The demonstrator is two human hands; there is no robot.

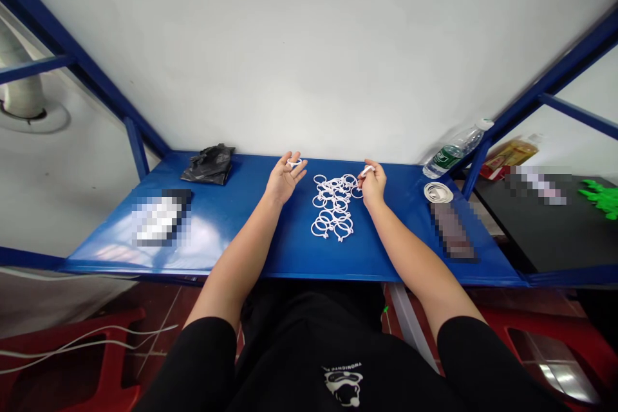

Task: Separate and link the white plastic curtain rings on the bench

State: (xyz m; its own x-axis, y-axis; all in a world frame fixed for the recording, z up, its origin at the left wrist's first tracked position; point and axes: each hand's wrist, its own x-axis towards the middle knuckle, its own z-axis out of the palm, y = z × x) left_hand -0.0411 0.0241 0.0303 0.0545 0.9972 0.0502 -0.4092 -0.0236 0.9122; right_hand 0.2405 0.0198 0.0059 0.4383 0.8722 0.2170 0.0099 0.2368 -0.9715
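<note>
A loose pile of white plastic rings [333,199], which look like curtain rings with small lugs, lies on the blue table [251,232] between my hands. My left hand [284,181] is raised to the left of the pile, palm up and fingers partly spread, with one white ring [294,163] held at the fingers. Right of the pile, my right hand [373,185] has its fingers curled around a white ring [367,170], seen nearly edge-on. Part of that ring is hidden by the fingers, so I cannot tell whether there is more than one.
A crumpled black plastic bag [210,164] lies at the back left. On the right, a clear water bottle [456,149] leans by the blue frame, near a coiled white cable or band [438,192]. Blurred-out items lie at both sides. A pale wall [309,64] rises behind the table.
</note>
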